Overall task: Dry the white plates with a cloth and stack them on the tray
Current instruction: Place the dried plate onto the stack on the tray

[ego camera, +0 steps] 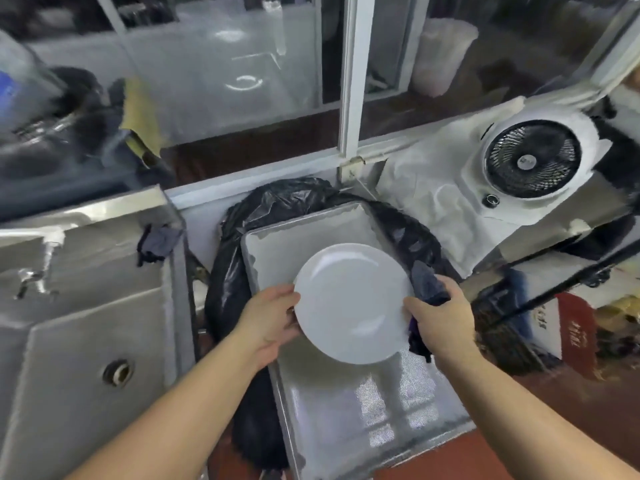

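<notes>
Both forearms enter from the bottom edge: left hand grips the left rim of the white plate at frame centre, right hand holds the right rim with the dark cloth bunched in the same grip. Plate sits over the metal tray, whether touching it or just above I can't tell; no other plates visible on it. Risk, as I judge it: tray rests on a crumpled black bag beside the sink, so an uneven set-down could tip it, or cloth could snag under the rim on release.
</notes>
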The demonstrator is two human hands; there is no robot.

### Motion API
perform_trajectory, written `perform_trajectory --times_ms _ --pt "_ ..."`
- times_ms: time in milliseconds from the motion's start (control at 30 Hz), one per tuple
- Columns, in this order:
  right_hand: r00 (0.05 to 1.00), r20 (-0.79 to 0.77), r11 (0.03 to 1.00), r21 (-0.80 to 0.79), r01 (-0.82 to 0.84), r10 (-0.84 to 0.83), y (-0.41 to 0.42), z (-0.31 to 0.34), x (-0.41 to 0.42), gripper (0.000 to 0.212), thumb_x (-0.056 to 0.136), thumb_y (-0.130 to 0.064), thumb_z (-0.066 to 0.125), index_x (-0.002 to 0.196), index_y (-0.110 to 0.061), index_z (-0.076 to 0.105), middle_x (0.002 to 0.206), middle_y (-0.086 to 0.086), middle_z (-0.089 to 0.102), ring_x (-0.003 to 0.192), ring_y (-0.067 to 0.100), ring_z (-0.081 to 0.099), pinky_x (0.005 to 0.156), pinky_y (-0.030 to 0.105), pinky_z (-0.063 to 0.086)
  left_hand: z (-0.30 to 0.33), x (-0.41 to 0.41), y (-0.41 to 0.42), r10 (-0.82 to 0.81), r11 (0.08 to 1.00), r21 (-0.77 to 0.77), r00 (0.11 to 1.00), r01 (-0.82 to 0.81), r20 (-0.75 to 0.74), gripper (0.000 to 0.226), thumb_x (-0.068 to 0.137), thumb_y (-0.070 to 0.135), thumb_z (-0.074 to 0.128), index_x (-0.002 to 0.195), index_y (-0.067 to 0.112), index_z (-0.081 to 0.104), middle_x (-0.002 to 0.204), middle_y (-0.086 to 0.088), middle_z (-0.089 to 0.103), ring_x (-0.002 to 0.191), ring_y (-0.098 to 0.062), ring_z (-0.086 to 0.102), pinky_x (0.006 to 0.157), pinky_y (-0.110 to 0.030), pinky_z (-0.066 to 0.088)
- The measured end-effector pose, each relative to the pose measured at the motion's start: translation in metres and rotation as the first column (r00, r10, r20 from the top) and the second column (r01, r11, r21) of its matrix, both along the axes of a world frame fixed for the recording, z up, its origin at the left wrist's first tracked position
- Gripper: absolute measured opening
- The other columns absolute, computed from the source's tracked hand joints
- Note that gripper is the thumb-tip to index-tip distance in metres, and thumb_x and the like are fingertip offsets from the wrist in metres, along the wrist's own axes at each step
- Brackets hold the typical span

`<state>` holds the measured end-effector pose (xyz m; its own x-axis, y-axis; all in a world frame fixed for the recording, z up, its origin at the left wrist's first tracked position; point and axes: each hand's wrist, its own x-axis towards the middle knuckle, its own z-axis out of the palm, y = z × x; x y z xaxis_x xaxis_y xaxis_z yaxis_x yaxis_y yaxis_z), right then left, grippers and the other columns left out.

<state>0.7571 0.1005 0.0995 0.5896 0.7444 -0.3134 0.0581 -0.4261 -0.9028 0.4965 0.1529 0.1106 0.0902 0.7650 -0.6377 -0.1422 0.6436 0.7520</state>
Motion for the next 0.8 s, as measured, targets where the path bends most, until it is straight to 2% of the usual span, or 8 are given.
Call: perform_trajectory --times_ms 67,133,267,367,500,633,700,800 --pt "0.999 0.003 0.999 -0.034 -0.042 0.042 0.009 -0.012 0.003 0.051 0.082 -0.007 0.074 0.118 -0.039 0.059 0.056 -0.020 0.067 0.039 0.001 0.059 0.031 0.015 0.038 -0.007 0.001 0.000 0.015 1.000 -0.004 0.997 -0.015 -0.071 0.025 0.100 0.005 0.061 0.123 0.009 0.069 0.110 -0.014 0.079 0.103 -0.030 0.076 0.083 -0.041 0.065" --pt "0.995 0.015 0.993 -0.071 -0.096 0.097 0.017 -0.023 0.006 0.051 0.080 -0.009 0.074 0.118 -0.040 0.058 0.060 -0.014 0.069 0.042 0.004 0.062 0.033 0.016 0.040 -0.017 0.001 0.002 0.042 0.999 -0.025 0.988 -0.047 -0.149 0.025 0.099 0.003 0.060 0.122 0.010 0.069 0.110 -0.014 0.079 0.105 -0.032 0.075 0.088 -0.043 0.062" --pt "0.982 -0.030 0.974 -0.122 -0.190 0.188 0.027 -0.045 0.008 0.054 0.079 -0.003 0.070 0.120 -0.037 0.061 0.063 -0.017 0.069 0.043 0.004 0.060 0.036 0.017 0.044 -0.042 -0.007 0.004 0.028 0.998 -0.051 0.959 -0.045 -0.281 0.023 0.097 -0.002 0.060 0.110 0.011 0.073 0.104 -0.011 0.080 0.094 -0.027 0.078 0.070 -0.035 0.065" --pt "0.974 -0.062 0.960 -0.167 -0.226 0.218 0.029 -0.060 0.008 0.056 0.080 -0.001 0.067 0.120 -0.038 0.062 0.059 -0.013 0.068 0.039 0.008 0.057 0.036 0.024 0.046 -0.063 -0.009 0.008 -0.004 0.997 -0.072 0.936 -0.022 -0.353 0.023 0.094 -0.002 0.061 0.107 0.012 0.075 0.104 -0.010 0.079 0.094 -0.026 0.077 0.075 -0.036 0.065" --pt "0.968 0.022 0.950 -0.197 -0.241 0.250 0.040 -0.068 0.007 0.054 0.080 -0.005 0.070 0.120 -0.039 0.060 0.068 -0.007 0.069 0.049 0.000 0.065 0.036 0.015 0.042 -0.081 -0.006 0.019 -0.039 0.997 -0.074 0.900 0.008 -0.434 0.022 0.092 0.004 0.063 0.106 0.014 0.075 0.106 -0.009 0.078 0.094 -0.026 0.077 0.084 -0.044 0.065" --pt "0.949 0.102 0.938 -0.216 -0.272 0.299 0.058 -0.070 0.006 0.051 0.080 -0.009 0.070 0.101 -0.053 0.055 0.086 -0.015 0.066 0.056 0.000 0.065 0.039 0.012 0.042 -0.088 -0.002 0.033 -0.068 0.997 -0.065 0.862 0.041 -0.502 0.019 0.089 0.009 0.063 0.097 0.022 0.075 0.099 -0.005 0.078 0.089 -0.026 0.077 0.085 -0.046 0.065" --pt "0.938 0.136 0.931 -0.231 -0.284 0.320 0.064 -0.071 0.005 0.050 0.079 -0.012 0.071 0.112 -0.046 0.056 0.091 -0.020 0.064 0.062 0.002 0.066 0.045 0.014 0.043 -0.091 -0.001 0.038 -0.100 0.995 -0.061 0.830 0.079 -0.550 0.019 0.085 0.013 0.061 0.095 0.024 0.074 0.095 -0.002 0.078 0.089 -0.027 0.076 0.087 -0.048 0.064" --pt "0.934 0.139 0.928 -0.231 -0.292 0.329 0.070 -0.073 0.004 0.054 0.079 -0.010 0.071 0.121 -0.042 0.056 0.092 -0.022 0.060 0.065 -0.006 0.065 0.041 0.009 0.041 -0.093 0.001 0.042 -0.112 0.993 -0.041 0.789 0.110 -0.604 0.018 0.082 0.018 0.061 0.090 0.028 0.073 0.092 0.003 0.076 0.089 -0.026 0.074 0.086 -0.049 0.063"
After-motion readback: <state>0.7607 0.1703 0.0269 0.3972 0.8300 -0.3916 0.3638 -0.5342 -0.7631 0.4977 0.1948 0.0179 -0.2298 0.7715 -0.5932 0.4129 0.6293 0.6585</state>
